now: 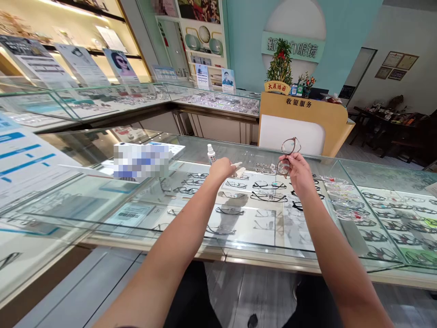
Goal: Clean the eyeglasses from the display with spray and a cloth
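Observation:
My right hand point(299, 172) pinches a pair of brown-framed eyeglasses point(291, 146) over the glass counter. The frame is turned upright, one lens above the other, and its lower part is next to my fingers. My left hand point(221, 169) is closed, with a pale cleaning cloth point(240, 171) sticking out past its fingertips. Just behind that hand stands a small white spray bottle point(210, 154) on the counter top, its lower part partly hidden by the hand. The two hands are apart.
Beneath the glass top of the display counter point(218, 249) lie several rows of eyeglasses point(269, 197). Papers with a blurred patch point(141, 160) rest on the left. Farther back are more display cases point(116, 102) and a yellow cashier desk point(336, 119).

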{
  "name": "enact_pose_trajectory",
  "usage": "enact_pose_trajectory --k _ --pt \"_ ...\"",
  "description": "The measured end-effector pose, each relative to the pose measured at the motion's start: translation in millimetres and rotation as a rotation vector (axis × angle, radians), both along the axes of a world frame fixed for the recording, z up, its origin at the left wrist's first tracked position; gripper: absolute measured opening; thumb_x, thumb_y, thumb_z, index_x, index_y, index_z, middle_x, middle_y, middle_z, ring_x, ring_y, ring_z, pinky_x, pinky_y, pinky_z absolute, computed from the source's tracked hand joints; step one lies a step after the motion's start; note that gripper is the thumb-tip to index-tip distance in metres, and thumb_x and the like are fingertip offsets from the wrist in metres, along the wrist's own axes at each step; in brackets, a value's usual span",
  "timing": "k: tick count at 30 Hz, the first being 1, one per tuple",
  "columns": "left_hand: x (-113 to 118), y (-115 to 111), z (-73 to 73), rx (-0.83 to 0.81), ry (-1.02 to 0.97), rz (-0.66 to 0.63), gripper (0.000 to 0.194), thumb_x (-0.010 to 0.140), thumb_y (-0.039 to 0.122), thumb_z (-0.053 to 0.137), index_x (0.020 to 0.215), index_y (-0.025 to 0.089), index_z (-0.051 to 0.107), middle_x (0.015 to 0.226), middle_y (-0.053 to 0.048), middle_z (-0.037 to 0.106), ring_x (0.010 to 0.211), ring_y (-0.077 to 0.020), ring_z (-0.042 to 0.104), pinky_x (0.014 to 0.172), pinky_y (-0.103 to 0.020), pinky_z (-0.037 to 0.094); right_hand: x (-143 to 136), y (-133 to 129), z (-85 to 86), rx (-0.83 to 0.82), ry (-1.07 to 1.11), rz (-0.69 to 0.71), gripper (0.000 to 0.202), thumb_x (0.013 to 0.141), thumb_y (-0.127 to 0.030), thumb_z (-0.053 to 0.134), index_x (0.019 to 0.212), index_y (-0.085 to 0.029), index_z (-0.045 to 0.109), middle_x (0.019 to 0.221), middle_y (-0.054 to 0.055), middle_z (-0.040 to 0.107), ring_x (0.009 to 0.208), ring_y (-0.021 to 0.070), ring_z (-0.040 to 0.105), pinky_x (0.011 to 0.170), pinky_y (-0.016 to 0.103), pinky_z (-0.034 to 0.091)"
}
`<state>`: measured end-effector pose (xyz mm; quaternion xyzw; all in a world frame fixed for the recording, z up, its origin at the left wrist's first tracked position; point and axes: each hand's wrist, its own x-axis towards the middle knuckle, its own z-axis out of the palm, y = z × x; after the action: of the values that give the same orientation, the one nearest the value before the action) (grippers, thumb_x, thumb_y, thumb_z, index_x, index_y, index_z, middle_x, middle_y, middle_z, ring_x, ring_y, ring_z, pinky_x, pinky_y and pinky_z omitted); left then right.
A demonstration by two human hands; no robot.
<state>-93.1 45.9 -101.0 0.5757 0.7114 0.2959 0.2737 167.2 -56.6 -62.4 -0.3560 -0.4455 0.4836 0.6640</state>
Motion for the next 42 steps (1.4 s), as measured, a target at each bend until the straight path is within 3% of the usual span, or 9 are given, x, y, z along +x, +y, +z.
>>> enact_pose_trajectory --k 6,10,16,23,29,33,36,38,42 --pt "1.5 -9.3 18.0 0.168 -0.395 0.013 0.019 0.076 0.031 0.063 0.074 0.025 0.046 0.081 -0.005 0.065 0.093 -0.0287 0.07 0.087 -0.042 0.06 -3.4 -8.0 4.4 0.035 0.027 0.058 0.041 0.069 -0.043 0.097 0.077 -0.028 0.06 0.093 0.0 0.081 0.092 0.0174 0.069 0.08 0.03 0.054" --pt "17.5 -22.6 29.6 0.223 -0.68 -0.133 0.022 0.072 0.036 0.059 0.078 0.024 0.042 0.082 0.0 0.062 0.082 -0.0187 0.069 0.082 -0.038 0.064 -9.6 -14.5 6.7 0.027 0.064 0.075 0.042 0.069 -0.043 0.099 0.077 -0.027 0.061 0.095 0.0 0.082 0.09 0.0168 0.069 0.08 0.03 0.055" --pt "48.3 -49.6 32.7 0.323 -0.984 -0.368 0.038 0.065 0.039 0.077 0.078 0.023 0.046 0.078 0.004 0.061 0.079 -0.0163 0.065 0.076 -0.037 0.066 -18.7 -17.3 2.0 0.012 0.023 0.142 0.039 0.072 -0.048 0.097 0.076 -0.026 0.066 0.092 0.001 0.082 0.087 0.0157 0.069 0.085 0.03 0.056" --pt "65.4 -66.4 21.2 0.454 -0.902 -0.636 0.05 0.076 0.055 0.087 0.08 0.021 0.05 0.119 -0.01 0.076 0.094 -0.0208 0.07 0.073 -0.034 0.062 -17.4 -11.0 -1.8 0.094 0.009 0.024 0.042 0.076 -0.054 0.093 0.079 -0.026 0.062 0.095 0.002 0.082 0.085 0.017 0.067 0.076 0.03 0.055" --pt "72.2 -77.9 13.3 0.733 -0.762 -0.716 0.042 0.09 0.056 0.082 0.08 0.019 0.064 0.12 -0.015 0.077 0.106 -0.0253 0.074 0.089 -0.038 0.059 -21.2 -8.0 -4.8 0.14 0.051 -0.089 0.043 0.074 -0.055 0.093 0.084 -0.026 0.062 0.092 0.001 0.08 0.086 0.0168 0.068 0.08 0.03 0.055" --pt "75.9 -86.2 13.7 0.81 -0.699 -0.709 0.039 0.098 0.055 0.073 0.081 0.02 0.074 0.111 -0.013 0.076 0.11 -0.0248 0.072 0.091 -0.037 0.058 -26.2 -10.0 -8.0 0.13 0.044 -0.054 0.043 0.076 -0.055 0.092 0.086 -0.027 0.061 0.095 0.0 0.08 0.086 0.0175 0.07 0.076 0.03 0.056" --pt "79.6 -87.8 14.3 0.73 -0.777 -0.6 0.039 0.088 0.056 0.085 0.083 0.02 0.071 0.097 -0.007 0.07 0.095 -0.0201 0.069 0.075 -0.029 0.056 -32.1 -12.7 -9.5 0.117 0.058 -0.007 0.044 0.074 -0.057 0.093 0.086 -0.027 0.062 0.096 0.0 0.081 0.086 0.0177 0.072 0.076 0.03 0.056" --pt "80.6 -87.0 15.1 0.591 -0.877 -0.564 0.05 0.074 0.058 0.095 0.089 0.02 0.065 0.092 -0.003 0.066 0.086 -0.0168 0.066 0.067 -0.025 0.053 -35.6 -14.4 -9.9 0.118 0.071 0.018 0.046 0.072 -0.059 0.095 0.084 -0.028 0.063 0.095 -0.001 0.081 0.091 0.0184 0.073 0.08 0.03 0.058" --pt "78.0 -84.8 18.5 0.242 -0.926 -0.652 0.068 0.067 0.071 0.095 0.099 0.018 0.066 0.086 0.0 0.067 0.07 -0.0124 0.059 0.062 -0.024 0.045 -37.7 -17.4 -9.7 0.097 0.065 0.058 0.048 0.069 -0.061 0.096 0.086 -0.028 0.065 0.1 0.0 0.08 0.101 0.0194 0.074 0.087 0.03 0.059"
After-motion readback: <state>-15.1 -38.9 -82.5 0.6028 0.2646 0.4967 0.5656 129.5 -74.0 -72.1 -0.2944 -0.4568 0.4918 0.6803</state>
